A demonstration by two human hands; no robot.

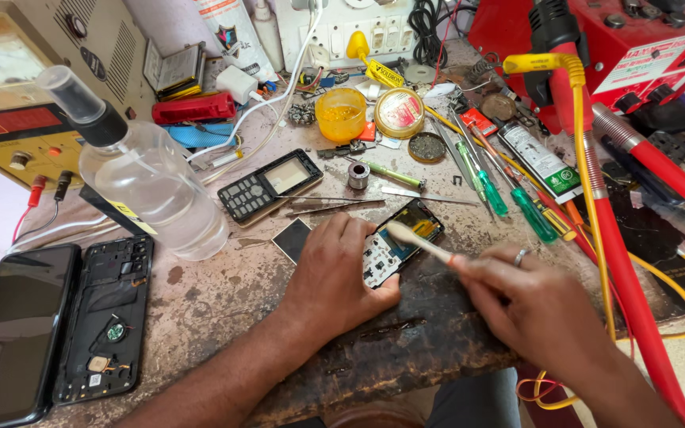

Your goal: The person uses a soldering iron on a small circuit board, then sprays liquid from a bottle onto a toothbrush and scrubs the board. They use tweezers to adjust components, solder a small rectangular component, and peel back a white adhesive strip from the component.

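Observation:
My left hand (pixel 336 273) presses down on a small phone circuit board (pixel 396 242) lying on the worn workbench (pixel 223 293), fingers holding its near end. My right hand (pixel 533 305), with a ring on one finger, grips a pale toothbrush (pixel 418 242) whose bristle head rests on the board's upper part. The board has a white keypad section and a dark screen section with a yellow patch.
A clear spray bottle (pixel 148 178) stands at left. An opened smartphone (pixel 61 329) lies at the front left. A keypad phone housing (pixel 269 186), tweezers (pixel 334 204), green screwdrivers (pixel 509 198), flux tins (pixel 398 113), a red soldering station (pixel 636 47) and its red holder arm (pixel 628 285) crowd the bench.

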